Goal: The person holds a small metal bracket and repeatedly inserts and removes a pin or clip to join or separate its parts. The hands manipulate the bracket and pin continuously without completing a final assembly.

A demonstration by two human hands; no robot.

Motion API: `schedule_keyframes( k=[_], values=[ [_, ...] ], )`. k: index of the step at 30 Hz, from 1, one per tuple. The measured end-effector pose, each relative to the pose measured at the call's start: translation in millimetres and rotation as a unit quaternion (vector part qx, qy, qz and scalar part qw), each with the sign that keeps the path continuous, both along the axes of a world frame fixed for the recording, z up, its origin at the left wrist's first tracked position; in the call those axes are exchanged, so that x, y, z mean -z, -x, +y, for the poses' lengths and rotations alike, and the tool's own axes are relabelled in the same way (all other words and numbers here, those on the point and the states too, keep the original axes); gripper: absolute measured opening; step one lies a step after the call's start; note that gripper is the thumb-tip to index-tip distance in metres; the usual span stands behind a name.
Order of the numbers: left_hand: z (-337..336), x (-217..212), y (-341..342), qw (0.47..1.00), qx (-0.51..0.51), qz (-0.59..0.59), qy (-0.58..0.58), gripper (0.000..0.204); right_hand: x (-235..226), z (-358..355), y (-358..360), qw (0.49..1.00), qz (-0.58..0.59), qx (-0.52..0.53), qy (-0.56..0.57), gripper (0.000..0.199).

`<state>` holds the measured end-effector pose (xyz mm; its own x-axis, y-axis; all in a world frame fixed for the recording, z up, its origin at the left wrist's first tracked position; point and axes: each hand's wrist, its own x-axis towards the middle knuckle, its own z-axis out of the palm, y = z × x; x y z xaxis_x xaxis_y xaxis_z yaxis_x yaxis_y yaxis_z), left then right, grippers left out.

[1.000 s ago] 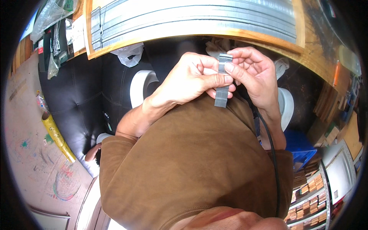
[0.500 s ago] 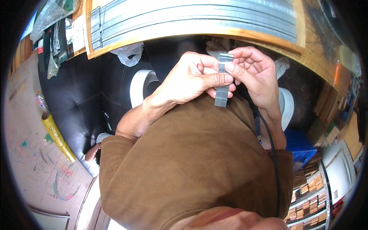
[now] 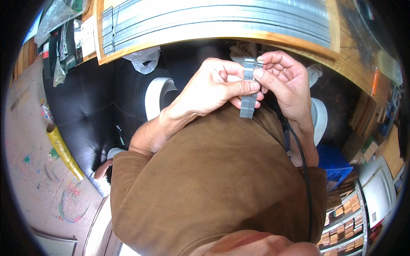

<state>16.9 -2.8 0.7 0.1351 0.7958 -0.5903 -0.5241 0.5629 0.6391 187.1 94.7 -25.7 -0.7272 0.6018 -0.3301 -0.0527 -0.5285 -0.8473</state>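
Both hands, left hand (image 3: 213,87) and right hand (image 3: 284,81), pinch a short grey ridged metal strip (image 3: 249,91) upright between them, below the wooden desk (image 3: 346,55); a loosened fingertip pinch could drop it into the lap.

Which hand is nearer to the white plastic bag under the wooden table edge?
Left. The left hand is just right of the white plastic bag; the right hand is farther right, both pinching the grey strip.

metal strip (image 3: 248,89) between left hand (image 3: 213,89) and right hand (image 3: 285,85), below workbench (image 3: 222,40)
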Motion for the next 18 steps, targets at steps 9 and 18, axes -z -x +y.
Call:
schedule_keyframes(
  k=[9,18],
  values=[
    [-2.5,2.7,-0.5,1.0,0.017,0.004,0.002,0.017,-1.3,4.3,-1.7,0.998,-0.028,-0.055,-0.006,0.012],
    [-0.1,4.0,-2.9,1.0,0.018,-0.001,0.001,0.019,-1.0,1.7,-6.8,0.998,-0.056,-0.021,-0.014,0.01]
  ],
)
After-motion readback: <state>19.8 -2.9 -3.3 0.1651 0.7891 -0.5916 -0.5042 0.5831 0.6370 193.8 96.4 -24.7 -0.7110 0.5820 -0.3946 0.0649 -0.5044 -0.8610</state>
